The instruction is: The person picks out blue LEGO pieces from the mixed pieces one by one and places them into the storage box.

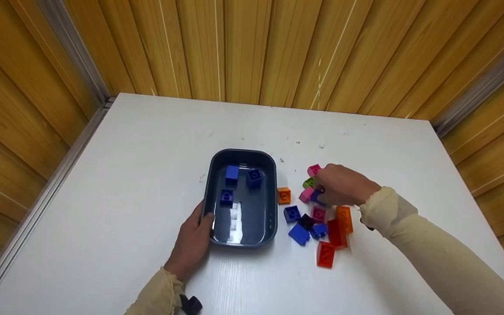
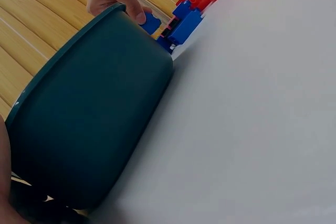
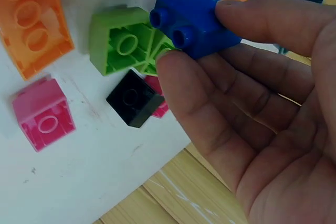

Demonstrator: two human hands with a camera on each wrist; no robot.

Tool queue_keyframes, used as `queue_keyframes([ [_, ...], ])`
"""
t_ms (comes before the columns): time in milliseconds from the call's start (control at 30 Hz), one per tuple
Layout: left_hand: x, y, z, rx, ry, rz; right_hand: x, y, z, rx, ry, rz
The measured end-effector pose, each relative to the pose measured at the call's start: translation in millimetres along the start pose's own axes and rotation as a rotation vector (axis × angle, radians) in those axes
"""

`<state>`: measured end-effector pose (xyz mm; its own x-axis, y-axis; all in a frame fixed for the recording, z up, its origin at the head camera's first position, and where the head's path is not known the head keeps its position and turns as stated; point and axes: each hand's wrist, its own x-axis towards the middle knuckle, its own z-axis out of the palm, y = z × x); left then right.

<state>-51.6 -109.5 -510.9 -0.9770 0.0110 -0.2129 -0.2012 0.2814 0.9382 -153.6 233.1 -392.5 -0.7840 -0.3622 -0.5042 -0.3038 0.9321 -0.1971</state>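
Note:
My right hand (image 1: pixel 344 183) pinches a blue toy brick (image 3: pixel 197 24) between thumb and fingers, just above the loose bricks; its studs show in the right wrist view. With my left hand (image 1: pixel 190 243) I grip the left wall of a dark blue tray (image 1: pixel 274 205), thumb at the rim. Inside that tray lie a smooth-sided blue brick (image 1: pixel 232 174), a second blue brick (image 1: pixel 254 178) and a third blue brick (image 1: pixel 226 197). Near the right hand are a lime green brick (image 3: pixel 118 43), a black brick (image 3: pixel 134 98) and a pink brick (image 3: pixel 46 116).
Right of the tray, on the white table (image 1: pixel 116 188), several more bricks lie close together, among them an orange brick (image 1: pixel 284 195), a blue brick (image 1: pixel 299 234) and a red brick (image 1: pixel 325 254). Wood-patterned panels (image 1: pixel 243 48) stand behind and at both sides.

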Motion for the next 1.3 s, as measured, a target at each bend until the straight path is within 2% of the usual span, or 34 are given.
queue_keyframes([
  [367, 1.1, -1.6, -0.9, -0.014, -0.001, 0.01, -5.9, -8.9, -26.1, -0.032, 0.012, -0.018],
  [500, 1.7, -1.7, -0.9, -0.019, -0.003, -0.01, -7.1, -11.7, -32.0, -0.061, 0.035, -0.05],
  [667, 1.0, -0.1, -0.7, -0.019, -0.002, -0.03, -6.7, -15.6, -32.6, -0.077, 0.048, -0.072],
  [900, 1.1, 0.2, -1.1, -0.012, 0.004, -0.018, -4.6, -21.8, -32.9, -0.096, 0.064, -0.106],
  [1100, 1.6, -1.6, -0.8, -0.013, 0.01, -0.01, 2.2, -33.7, -35.7, -0.112, 0.063, -0.119],
  [1300, 0.7, -1.5, 1.1, -0.033, 0.006, 0.009, 6.9, -47.4, -38.3, -0.11, 0.072, -0.171],
])
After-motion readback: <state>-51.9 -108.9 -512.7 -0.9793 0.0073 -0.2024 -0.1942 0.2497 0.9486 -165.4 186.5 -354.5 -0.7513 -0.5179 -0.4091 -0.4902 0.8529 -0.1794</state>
